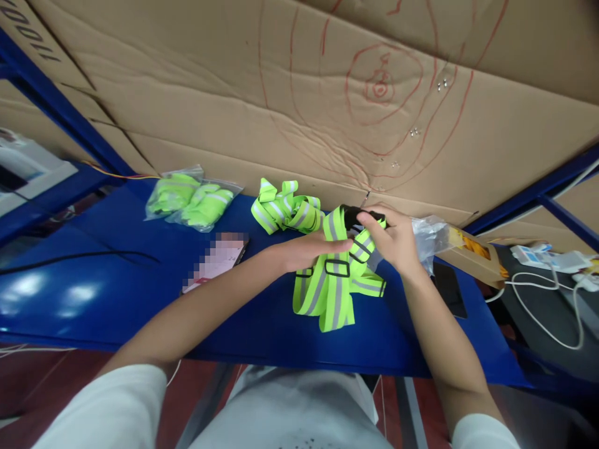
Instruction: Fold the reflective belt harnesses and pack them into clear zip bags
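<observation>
Both hands are on a lime-green reflective strap harness (334, 293) with a grey stripe, black slide buckles and a black elastic part. My left hand (311, 249) reaches in from the left, its fingers closed around the straps. At the upper right of the bundle, my right hand (390, 234) pinches the black part and a green strap between thumb and fingers. The harness's lower loops hang down over the blue table. Just behind my left hand lies a second, loosely bunched reflective harness (285, 209).
Two clear bags of green straps (191, 199) lie at the back left. A phone-like item (218, 259), partly pixelated, is left of my forearm. To the right are a clear plastic bag (430, 237), a dark phone (449, 290) and an open carton (472, 252). Cardboard (210, 93) walls the back.
</observation>
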{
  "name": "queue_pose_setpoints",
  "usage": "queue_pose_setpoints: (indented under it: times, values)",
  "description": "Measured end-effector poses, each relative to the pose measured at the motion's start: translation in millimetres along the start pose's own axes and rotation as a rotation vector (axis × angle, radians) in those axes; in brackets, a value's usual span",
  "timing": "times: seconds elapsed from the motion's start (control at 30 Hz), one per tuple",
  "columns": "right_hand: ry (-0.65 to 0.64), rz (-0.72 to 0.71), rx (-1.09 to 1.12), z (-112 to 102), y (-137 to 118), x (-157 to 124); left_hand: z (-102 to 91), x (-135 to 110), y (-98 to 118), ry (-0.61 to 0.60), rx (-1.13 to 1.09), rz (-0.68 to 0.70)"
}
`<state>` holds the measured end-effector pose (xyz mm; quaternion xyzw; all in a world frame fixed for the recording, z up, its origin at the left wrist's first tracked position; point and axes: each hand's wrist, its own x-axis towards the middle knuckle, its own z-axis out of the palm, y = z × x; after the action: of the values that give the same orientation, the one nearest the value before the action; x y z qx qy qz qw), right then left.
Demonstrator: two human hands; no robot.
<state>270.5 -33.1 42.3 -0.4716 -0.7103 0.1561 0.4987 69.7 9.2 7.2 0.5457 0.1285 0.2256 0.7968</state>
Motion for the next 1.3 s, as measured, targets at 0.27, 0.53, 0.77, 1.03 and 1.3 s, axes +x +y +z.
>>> queue_pose_setpoints:
  times: [0.27,0.53,0.77,1.03,1.3]
  values:
    - [-0.055,-0.282,-0.048,-12,-17,-4,-9.8,-7,24,0.315,0.539,0.231]
    - [-0.391,0.344,0.595,-3,-4,1,4.6,-9,29,0.361,0.27,0.261]
    - [0.098,0.338,0.509,24,1,-5,7.1,-12,29,0.44,0.373,0.277]
    - [0.033,0.264,0.618,31,0,-8,11.9,-13,33,0.472,0.765,0.417]
    - [-0.149,0.267,0.39,41,12,-16,10.3,-7,15,0.469,0.494,0.368]
